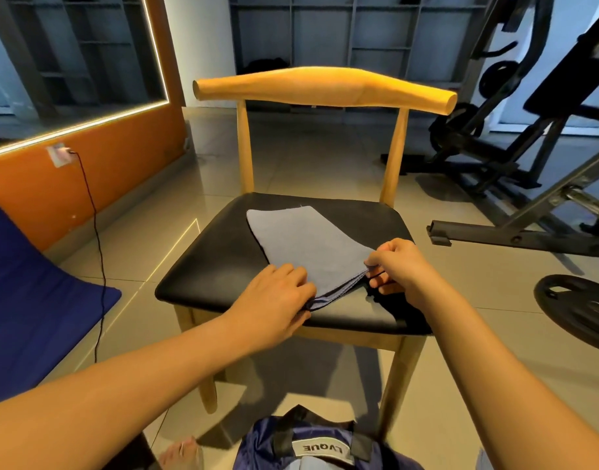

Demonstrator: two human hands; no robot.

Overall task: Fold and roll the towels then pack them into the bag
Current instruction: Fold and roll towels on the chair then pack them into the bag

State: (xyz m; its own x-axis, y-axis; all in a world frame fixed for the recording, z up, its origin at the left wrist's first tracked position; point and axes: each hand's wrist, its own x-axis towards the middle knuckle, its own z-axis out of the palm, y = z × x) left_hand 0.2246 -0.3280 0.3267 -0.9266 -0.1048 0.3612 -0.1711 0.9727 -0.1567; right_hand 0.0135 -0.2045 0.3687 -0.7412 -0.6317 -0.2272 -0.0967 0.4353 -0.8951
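A grey-blue towel point(301, 242), folded into a long strip of several layers, lies flat on the black seat of a wooden chair point(220, 262). My left hand point(274, 300) grips the near left corner of the strip, thumb under its edge. My right hand point(393, 266) pinches the near right corner between thumb and fingers. A navy bag point(311, 446) with a white label sits on the floor below the chair's front edge, between my forearms.
A blue cushion point(30, 300) lies at the left, beside an orange wall with a black cable point(98, 252) hanging from a socket. Gym equipment point(515, 157) and a weight plate point(579, 307) stand at the right. Grey shelving lines the back wall.
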